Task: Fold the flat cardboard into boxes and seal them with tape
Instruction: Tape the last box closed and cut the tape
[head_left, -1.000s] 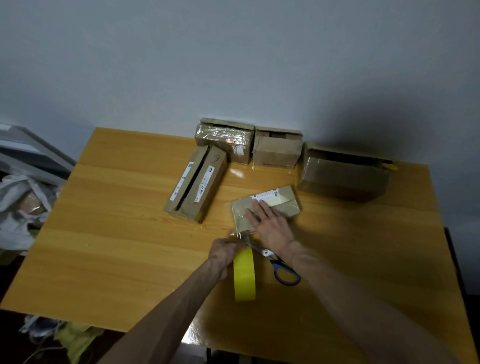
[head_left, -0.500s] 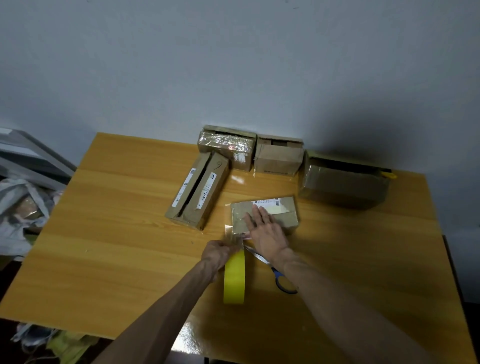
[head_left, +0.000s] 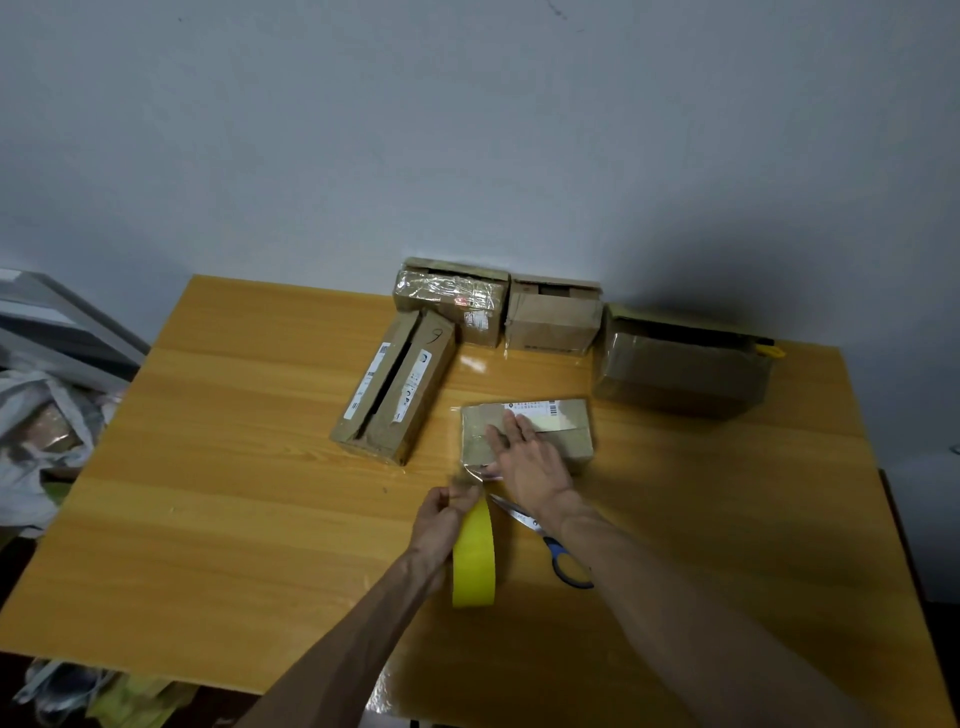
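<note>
Box being sealed: a small brown cardboard box (head_left: 574, 441) with a white shipping label lies near the middle of a glossy wooden table (head_left: 208, 519).
Right hand: the right hand (head_left: 530, 462) lies flat on the box top, fingers straight and close together, pressing down.
Left hand: the left hand (head_left: 441, 525) curls around the upper part of a yellow tape roll (head_left: 472, 558), which stands on edge just in front of the box.
Tape strip: a clear tape strip (head_left: 474, 475) appears to run from the roll to the box's near left corner.
Scissors: blue-handled scissors (head_left: 550, 540) lie on the table beside the roll, partly under the right wrist.
How the box handles: it is probably light and hollow, with springy flaps. It is likely to slide on the shiny table unless pinned from above across the seam.
How the tape handles: it looks thin and clingy, so it is best kept taut and held by the roll.
</note>
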